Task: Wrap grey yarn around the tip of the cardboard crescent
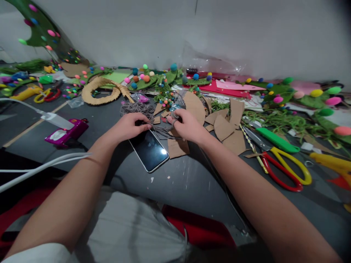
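Observation:
A loose tangle of grey yarn lies on the dark table. My left hand is closed at the tangle's near edge, thumb and forefinger pinching its strands. Several grey strands run across to my right hand, whose curled fingers hold a small bunch of the same yarn. Under and in front of my left hand lies a phone with a dark screen. Cut cardboard pieces lie below and beside my right hand, with a rounded cardboard piece just behind it.
To the right are scissors with red and yellow handles, a green-handled cutter and a yellow glue gun. A wrapped ring and a purple adapter with cables lie left. Green pieces with pompoms line the back wall.

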Motion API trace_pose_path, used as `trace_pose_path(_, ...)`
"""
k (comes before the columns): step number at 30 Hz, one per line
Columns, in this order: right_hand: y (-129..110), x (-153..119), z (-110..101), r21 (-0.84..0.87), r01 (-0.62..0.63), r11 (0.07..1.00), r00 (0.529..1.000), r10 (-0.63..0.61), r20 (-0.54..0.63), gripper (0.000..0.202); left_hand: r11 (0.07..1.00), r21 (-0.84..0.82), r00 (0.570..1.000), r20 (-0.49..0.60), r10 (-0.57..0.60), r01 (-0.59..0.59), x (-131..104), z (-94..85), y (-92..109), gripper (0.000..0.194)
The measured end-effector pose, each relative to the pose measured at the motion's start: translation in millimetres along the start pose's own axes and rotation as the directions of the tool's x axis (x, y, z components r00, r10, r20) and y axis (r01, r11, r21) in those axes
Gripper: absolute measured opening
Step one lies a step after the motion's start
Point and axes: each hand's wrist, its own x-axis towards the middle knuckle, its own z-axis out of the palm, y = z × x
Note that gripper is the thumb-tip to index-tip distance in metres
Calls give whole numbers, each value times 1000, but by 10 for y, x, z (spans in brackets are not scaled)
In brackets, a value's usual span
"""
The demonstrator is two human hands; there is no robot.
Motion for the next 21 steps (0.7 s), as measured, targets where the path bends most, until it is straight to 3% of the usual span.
trace_pose_path(4, -31, 18, 38, 147, 13, 989, 1000, -12, -8, 27, 1000, -1, 1000, -1, -23, 23, -2, -5, -13, 32)
trace_pose_path(7, -102, 4, 19, 391, 19, 920, 1000, -12, -21, 24, 999, -11, 999, -6, -47, 47, -3, -6, -33, 34)
trace_pose_path(10, -190, -38, -123, 636, -43, 770, 997, 71, -18, 23, 998, -16, 998, -12, -54, 53, 2, -6, -46, 34)
trace_pose_path(13, -235, -98, -332, 686, -150, 712, 979, 206, 1, 28, 998, -25, 998, -12, -55, 55, 6, -6, -58, 32)
trace_pose_path(16, -208, -186, -489, 744, -156, 650, 976, 219, 13, 29, 999, -2, 999, -13, -52, 51, 6, -8, -77, 30)
trace_pose_path(18, -172, -274, -546, 733, -163, 660, 982, 182, 54, 27, 998, 15, 998, -15, -56, 57, 6, -9, -87, 29)
trace_pose_path(21, -144, -440, -594, 510, -143, 848, 988, 94, 121, 29, 998, 13, 998, -8, -59, 59, 6, -6, -85, 28)
